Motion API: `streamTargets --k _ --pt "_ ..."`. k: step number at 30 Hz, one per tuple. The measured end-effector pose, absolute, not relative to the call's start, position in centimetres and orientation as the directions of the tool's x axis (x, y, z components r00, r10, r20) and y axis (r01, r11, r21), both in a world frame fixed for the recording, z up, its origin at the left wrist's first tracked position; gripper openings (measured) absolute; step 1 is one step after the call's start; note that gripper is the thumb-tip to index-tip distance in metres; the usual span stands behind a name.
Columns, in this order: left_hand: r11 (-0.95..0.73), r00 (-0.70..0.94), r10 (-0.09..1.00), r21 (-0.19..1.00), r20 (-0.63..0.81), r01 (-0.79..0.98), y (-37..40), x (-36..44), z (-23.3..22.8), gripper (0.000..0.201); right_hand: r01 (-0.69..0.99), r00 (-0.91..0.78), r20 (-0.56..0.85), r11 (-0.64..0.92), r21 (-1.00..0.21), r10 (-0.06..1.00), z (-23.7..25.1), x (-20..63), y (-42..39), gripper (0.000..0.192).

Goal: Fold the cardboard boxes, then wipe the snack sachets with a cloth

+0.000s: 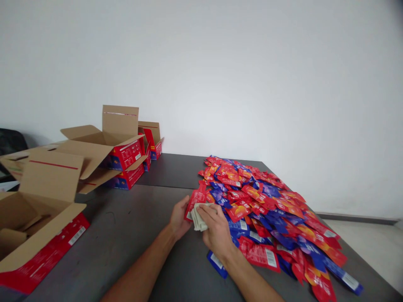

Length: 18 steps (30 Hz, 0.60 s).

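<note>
**Both hands on a small stack at the edge of the pile**

Left hand (179, 218) cups the side of a thin stack of sachets (199, 217), fingers curled against it. Right hand (217, 233) presses down on top, closed over the same stack. It sits on the grey table (132, 235), touching the near-left edge of the big red-and-blue sachet pile (267, 209). Open cardboard boxes (103, 155) stand well apart, far left.

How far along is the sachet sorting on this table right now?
Done: nothing packed shows; the nearest open carton looks empty of sachets. In hand: the left hand and right hand hold a small stack of sachets at the pile's edge. Left: the big pile of red and blue sachets.
</note>
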State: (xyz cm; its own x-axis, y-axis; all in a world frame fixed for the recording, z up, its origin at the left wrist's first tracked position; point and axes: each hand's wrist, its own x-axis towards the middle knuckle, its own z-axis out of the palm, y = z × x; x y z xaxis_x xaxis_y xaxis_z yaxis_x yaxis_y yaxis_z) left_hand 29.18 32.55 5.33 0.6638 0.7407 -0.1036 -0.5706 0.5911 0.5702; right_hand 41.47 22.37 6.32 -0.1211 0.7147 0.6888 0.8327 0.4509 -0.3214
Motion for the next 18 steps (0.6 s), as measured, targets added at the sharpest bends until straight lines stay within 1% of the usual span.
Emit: streamTargets --k 4,6,8,10,14,16,18 --pt "0.588 0.638 0.751 0.615 -0.172 -0.526 32.7 29.1 5.4 0.037 0.775 -0.214 0.621 0.518 -0.361 0.754 6.3 40.8 22.5 0.072" --pt "0.543 0.603 0.783 0.641 -0.153 -0.543 33.0 28.8 5.4 0.037 0.742 -0.202 0.626 0.535 -0.404 0.753 6.3 40.6 22.6 0.068" --pt "0.488 0.582 0.808 0.656 -0.091 -0.575 33.2 28.5 5.3 0.045 0.719 -0.127 0.66 0.527 -0.453 0.741 6.2 40.8 22.8 0.063" --pt "0.447 0.567 0.822 0.671 -0.046 -0.592 33.3 28.3 5.3 0.052 0.704 -0.017 0.69 0.499 -0.506 0.724 6.2 41.4 23.0 0.057" --pt "0.377 0.53 0.847 0.738 -0.031 -0.559 33.3 28.2 5.3 0.048 0.655 0.179 0.658 0.41 -0.634 0.731 5.8 42.6 23.4 0.042" --pt "0.348 0.529 0.848 0.77 -0.017 -0.534 33.4 28.2 5.4 0.05 0.632 0.234 0.626 0.374 -0.679 0.744 5.5 43.0 23.5 0.039" --pt "0.323 0.512 0.859 0.783 -0.007 -0.532 33.5 28.0 5.4 0.052 0.629 0.256 0.618 0.357 -0.691 0.744 5.4 43.1 23.6 0.04"
